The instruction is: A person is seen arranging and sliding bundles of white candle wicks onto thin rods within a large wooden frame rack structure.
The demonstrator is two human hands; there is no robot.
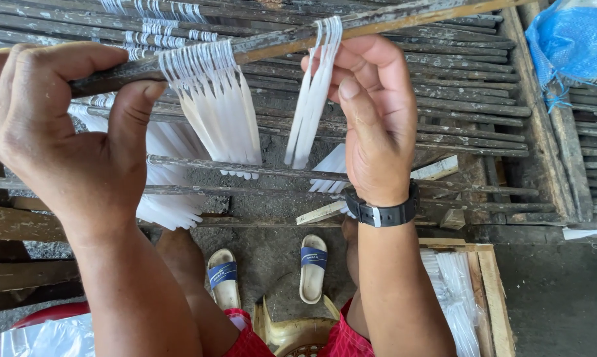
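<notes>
Feet: two blue-strapped sandals (267,273) at bottom centre, on grey ground.
Right hand (376,119): centre right, black wristwatch (382,213) — fingers pinched shut on a small bundle of white candles (314,99).
Left hand (54,129): upper left, closed tight around the dark wooden stick (272,41).
Candles: a wider white candle row (214,102) hangs from that stick by its wicks.
Behind: rack of dark sticks (444,99); blue sack (573,43), upper right.
</notes>
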